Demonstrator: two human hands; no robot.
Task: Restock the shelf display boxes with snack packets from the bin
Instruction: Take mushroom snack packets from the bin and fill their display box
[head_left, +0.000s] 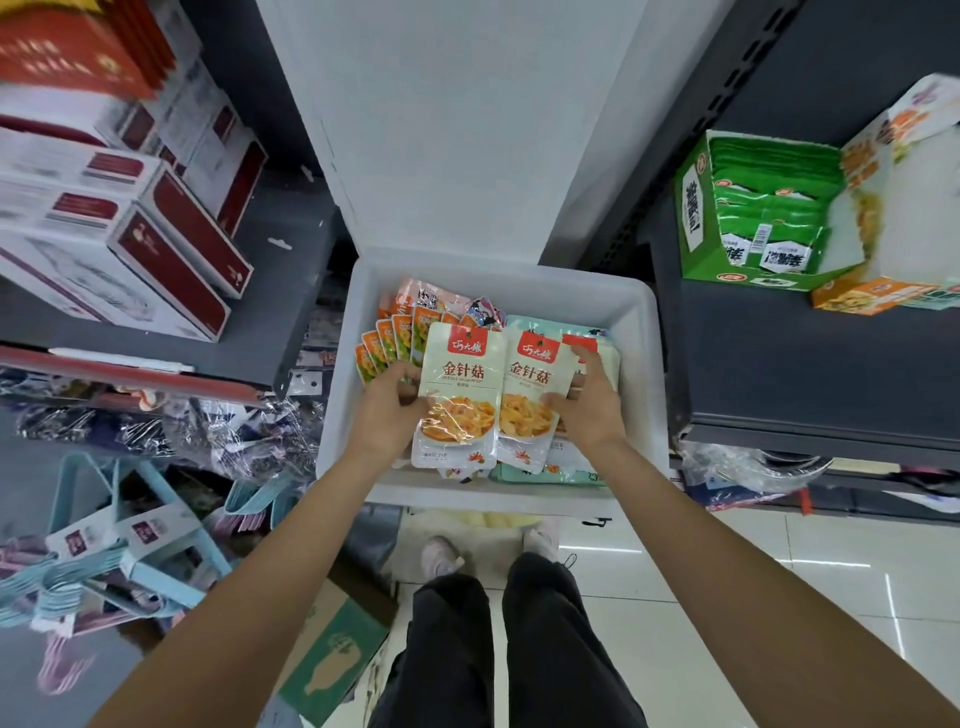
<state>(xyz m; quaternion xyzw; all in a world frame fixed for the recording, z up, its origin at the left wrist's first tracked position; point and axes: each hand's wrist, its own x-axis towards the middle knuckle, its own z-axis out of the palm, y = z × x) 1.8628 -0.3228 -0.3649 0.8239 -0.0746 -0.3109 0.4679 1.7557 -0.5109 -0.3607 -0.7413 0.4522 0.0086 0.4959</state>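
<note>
1. Step in hand: gathering packets inside the white bin, set between the two shelf units
2. Left hand pinching the left cream packet by its edge, thumb on the front
3. Right hand curled round the right cream packet, fingers over its far edge
4. Both packets held over the loose stock in the bin
5. Next, likely: lift both clear, carry right to the orange display box beside the green display box, slot upright; matching box unconfirmed

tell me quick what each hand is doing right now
Left hand: grips a cream snack packet.
Right hand: grips the second cream packet beside it.
</note>
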